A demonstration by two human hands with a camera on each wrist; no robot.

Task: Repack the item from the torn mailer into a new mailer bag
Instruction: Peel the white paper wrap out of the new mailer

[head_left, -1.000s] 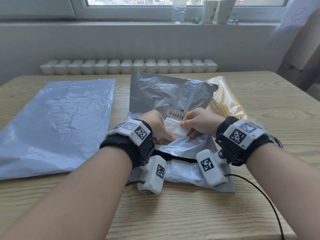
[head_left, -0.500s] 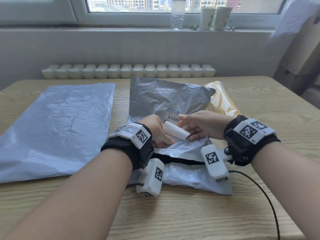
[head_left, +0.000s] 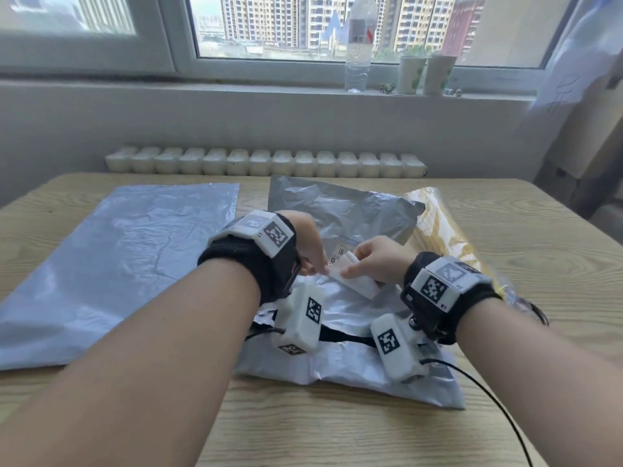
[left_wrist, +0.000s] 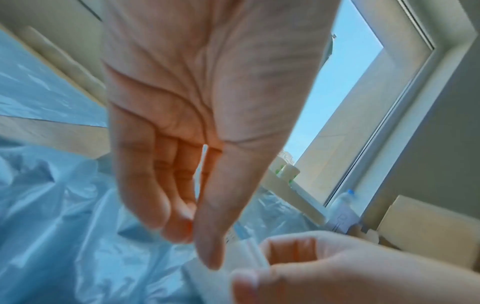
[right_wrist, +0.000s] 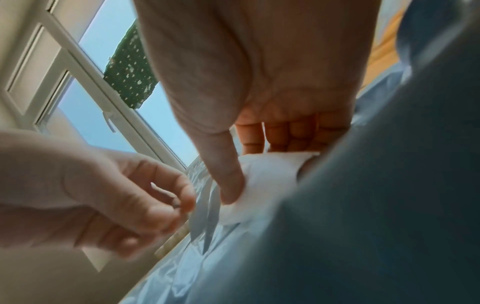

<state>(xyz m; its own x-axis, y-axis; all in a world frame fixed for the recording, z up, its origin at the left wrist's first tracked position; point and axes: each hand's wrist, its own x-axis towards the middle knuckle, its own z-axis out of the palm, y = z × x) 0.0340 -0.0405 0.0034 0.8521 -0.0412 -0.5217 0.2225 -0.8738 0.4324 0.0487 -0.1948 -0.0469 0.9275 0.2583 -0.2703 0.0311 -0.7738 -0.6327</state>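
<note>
The torn grey mailer lies crumpled mid-table, its black-lined tear facing me. My right hand grips a small white box, thumb on one face and fingers behind it, just above the mailer. The right wrist view shows the same grip on the box. My left hand hovers beside the box with loosely bent fingers. In the left wrist view the left hand holds nothing, its thumb close to the box. A flat new grey mailer lies at the left.
A yellow plastic bag lies to the right, partly under the torn mailer. A black cable trails from my right wrist across the wooden table. A radiator and a sill with a bottle and cups stand beyond the far edge.
My right hand has drawn the white box up and out of the torn mailer's opening. My left hand has risen off the mailer. The head view has tilted upward.
</note>
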